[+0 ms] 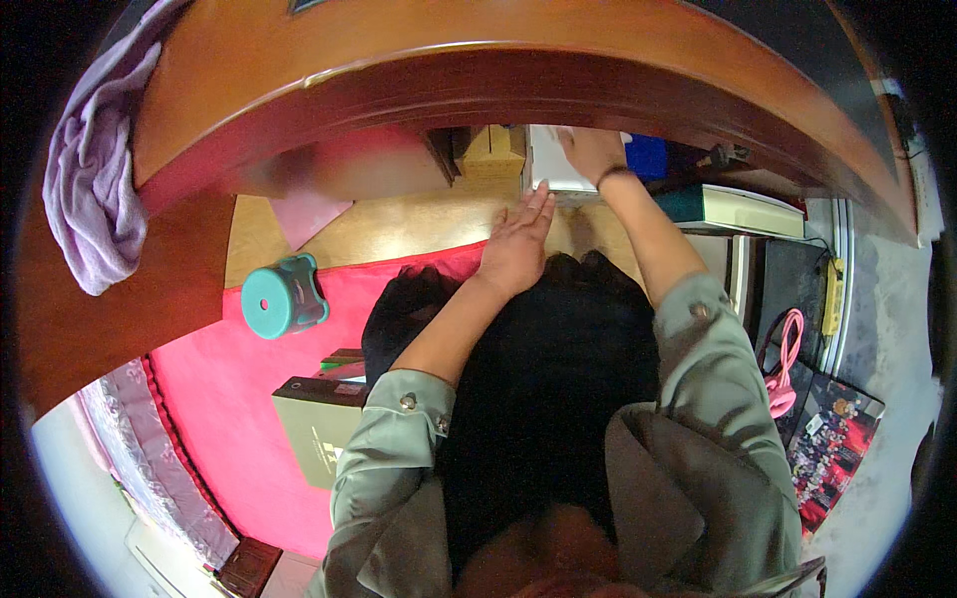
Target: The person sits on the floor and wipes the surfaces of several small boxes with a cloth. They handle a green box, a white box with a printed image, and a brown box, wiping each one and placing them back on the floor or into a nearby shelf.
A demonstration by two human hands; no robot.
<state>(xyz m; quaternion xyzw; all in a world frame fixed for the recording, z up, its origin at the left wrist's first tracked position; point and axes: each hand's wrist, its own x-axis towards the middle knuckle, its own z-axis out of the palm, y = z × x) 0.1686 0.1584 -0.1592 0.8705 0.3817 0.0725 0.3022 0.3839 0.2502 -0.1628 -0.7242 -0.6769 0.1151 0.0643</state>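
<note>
Under the overhanging edge of a wooden desk (463,67), a white box-like object (549,158) stands on the wood-patterned floor (389,232). My right hand (594,153) lies on its top at the right; the fingers are partly hidden, so its grip cannot be made out. My left hand (519,243) reaches toward the near left edge of the white object, fingers extended and slightly apart, with the fingertips at or very near that edge. A blue object (646,157) is just right of my right hand. Left of the white object is a cardboard-coloured box (490,149).
On the red mat (224,389) at left are a teal plastic stool (268,303) and a box file (318,430). A purple cloth (97,179) hangs over the desk's left side. A thick green-and-cream binder or box (751,211) lies at right, above a pink coiled cord (789,351).
</note>
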